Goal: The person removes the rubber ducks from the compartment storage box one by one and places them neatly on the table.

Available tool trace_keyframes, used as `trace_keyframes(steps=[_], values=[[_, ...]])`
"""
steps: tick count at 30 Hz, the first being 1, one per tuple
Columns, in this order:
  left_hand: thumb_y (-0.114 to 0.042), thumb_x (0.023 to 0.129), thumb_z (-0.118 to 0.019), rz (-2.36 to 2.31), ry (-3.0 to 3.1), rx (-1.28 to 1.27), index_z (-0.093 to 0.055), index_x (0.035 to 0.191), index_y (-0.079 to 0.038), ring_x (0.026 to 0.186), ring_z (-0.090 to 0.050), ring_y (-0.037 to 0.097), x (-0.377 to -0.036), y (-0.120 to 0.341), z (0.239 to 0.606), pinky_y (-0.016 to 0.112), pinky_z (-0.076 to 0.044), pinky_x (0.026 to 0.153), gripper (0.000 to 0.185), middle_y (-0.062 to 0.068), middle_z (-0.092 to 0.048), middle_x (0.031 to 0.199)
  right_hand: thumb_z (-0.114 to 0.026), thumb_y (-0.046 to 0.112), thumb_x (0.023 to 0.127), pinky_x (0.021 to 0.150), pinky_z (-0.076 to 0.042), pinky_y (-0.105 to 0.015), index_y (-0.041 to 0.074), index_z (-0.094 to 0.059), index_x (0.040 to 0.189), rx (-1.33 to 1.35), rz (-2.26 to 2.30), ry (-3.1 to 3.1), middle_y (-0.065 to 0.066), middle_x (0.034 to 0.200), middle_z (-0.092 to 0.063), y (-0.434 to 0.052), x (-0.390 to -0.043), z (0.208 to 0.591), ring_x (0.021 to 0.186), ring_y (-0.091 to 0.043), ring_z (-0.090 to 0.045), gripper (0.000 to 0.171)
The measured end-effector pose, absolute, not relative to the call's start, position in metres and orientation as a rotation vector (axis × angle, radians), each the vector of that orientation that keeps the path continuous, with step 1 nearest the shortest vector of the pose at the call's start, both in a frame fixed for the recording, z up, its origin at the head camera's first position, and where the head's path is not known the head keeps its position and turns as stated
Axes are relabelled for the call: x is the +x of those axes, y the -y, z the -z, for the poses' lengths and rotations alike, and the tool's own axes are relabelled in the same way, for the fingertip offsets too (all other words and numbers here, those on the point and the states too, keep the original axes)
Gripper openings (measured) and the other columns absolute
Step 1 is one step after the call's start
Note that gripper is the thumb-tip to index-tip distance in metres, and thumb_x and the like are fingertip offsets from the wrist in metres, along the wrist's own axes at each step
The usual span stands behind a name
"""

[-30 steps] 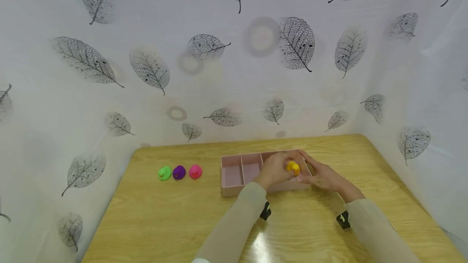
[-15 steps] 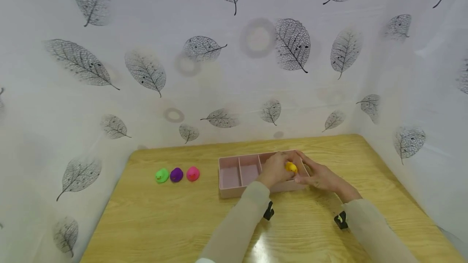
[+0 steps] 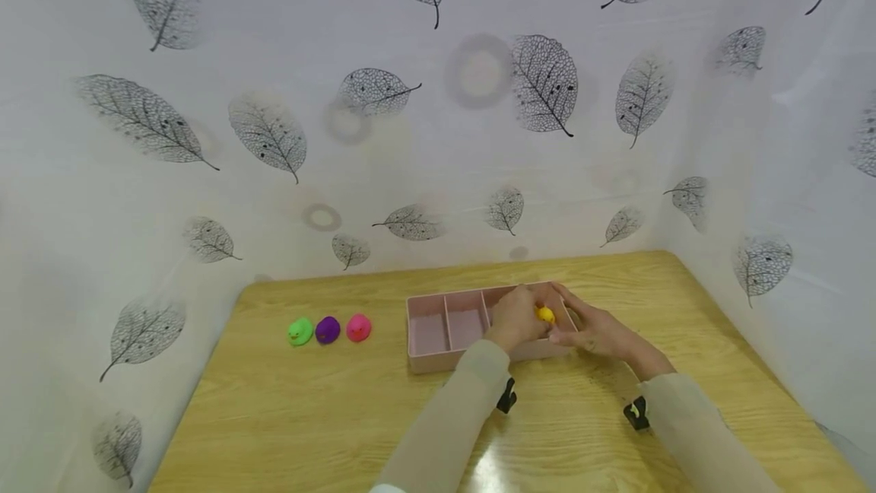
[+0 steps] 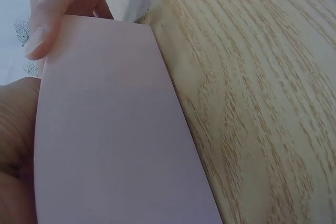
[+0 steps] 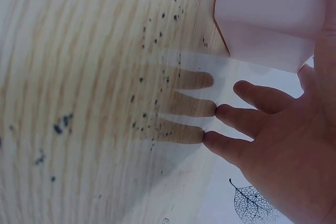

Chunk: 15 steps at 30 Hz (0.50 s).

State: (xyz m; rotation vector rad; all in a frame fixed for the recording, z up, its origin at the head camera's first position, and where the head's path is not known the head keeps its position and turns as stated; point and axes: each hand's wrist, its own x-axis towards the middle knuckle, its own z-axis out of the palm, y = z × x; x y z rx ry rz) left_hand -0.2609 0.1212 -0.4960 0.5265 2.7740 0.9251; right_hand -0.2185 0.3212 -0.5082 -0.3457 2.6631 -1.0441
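Step in hand, as I judge: yellow duck [image 3: 545, 315] going into right-most compartment of pink tray [image 3: 438, 360], centre of head view.

Left hand [image 3: 515, 321] and right hand [image 3: 594, 331] close together over tray, duck between their fingertips. Which hand really pinches duck: cannot tell.

Next move calls for lowering and letting go inside compartment.

Green duck [image 3: 299, 331], purple duck [image 3: 328, 329], pink duck [image 3: 358, 327] in row at left on wooden table [image 3: 287, 417].

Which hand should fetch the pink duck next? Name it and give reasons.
Left. The left hand is on the tray's side toward the pink duck; the right hand lies farther right.
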Motion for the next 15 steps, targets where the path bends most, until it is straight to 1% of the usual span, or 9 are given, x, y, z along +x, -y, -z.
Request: trace_keyframes(steps=[1, 3, 7, 11, 15], values=[[-0.025, 0.085, -0.089, -0.924, -2.778, 0.519, -0.078, 0.098, -0.018, 0.076, -0.058, 0.011, -0.2609, -0.1214, 0.4959, 0.026, -0.053, 0.067, 0.018, -0.007, -0.067, 0.089, -0.072, 0.052, 0.097, 0.108, -0.043, -0.074, 0.039, -0.004, 0.169, -0.342, 1.042, -2.664, -0.027, 0.171, -0.024, -0.3213, -0.2186, 0.5086, 0.147, -0.059, -0.037, 0.1], [-0.024, 0.085, -0.088, -0.923, -2.787, 0.512, -0.078, 0.096, -0.017, 0.074, -0.057, 0.011, -0.2608, -0.1217, 0.4959, 0.026, -0.052, 0.065, 0.017, -0.007, -0.066, 0.086, -0.072, 0.053, 0.097, 0.109, -0.042, -0.075, 0.039, -0.004, 0.169, -0.33, 1.042, -2.662, -0.026, 0.172, -0.024, -0.3217, -0.2184, 0.5089, 0.148, -0.059, -0.037, 0.1], [-0.023, 0.086, -0.087, -0.89, -2.808, 0.54, -0.077, 0.096, -0.016, 0.074, -0.058, 0.011, -0.2616, -0.1207, 0.4964, 0.025, -0.052, 0.064, 0.016, -0.006, -0.068, 0.091, -0.072, 0.054, 0.096, 0.11, -0.041, -0.075, 0.038, -0.004, 0.17, -0.315, 1.035, -2.666, -0.026, 0.172, -0.024, -0.3212, -0.2184, 0.509, 0.148, -0.058, -0.036, 0.101], [-0.021, 0.087, -0.086, -0.904, -2.793, 0.567, -0.077, 0.096, -0.016, 0.073, -0.059, 0.01, -0.2635, -0.1203, 0.4999, 0.023, -0.052, 0.063, 0.014, -0.005, -0.07, 0.092, -0.072, 0.054, 0.096, 0.109, -0.043, -0.073, 0.036, -0.004, 0.17, -0.318, 1.03, -2.671, -0.027, 0.171, -0.026, -0.3214, -0.2186, 0.5096, 0.147, -0.058, -0.039, 0.102], [-0.023, 0.087, -0.086, -0.933, -2.783, 0.59, -0.076, 0.096, -0.016, 0.074, -0.057, 0.009, -0.2636, -0.1187, 0.5023, 0.021, -0.051, 0.065, 0.015, -0.005, -0.068, 0.096, -0.072, 0.054, 0.096, 0.107, -0.045, -0.072, 0.038, -0.003, 0.17, -0.321, 1.025, -2.675, -0.028, 0.171, -0.026, -0.3215, -0.2189, 0.5101, 0.145, -0.057, -0.042, 0.102]])
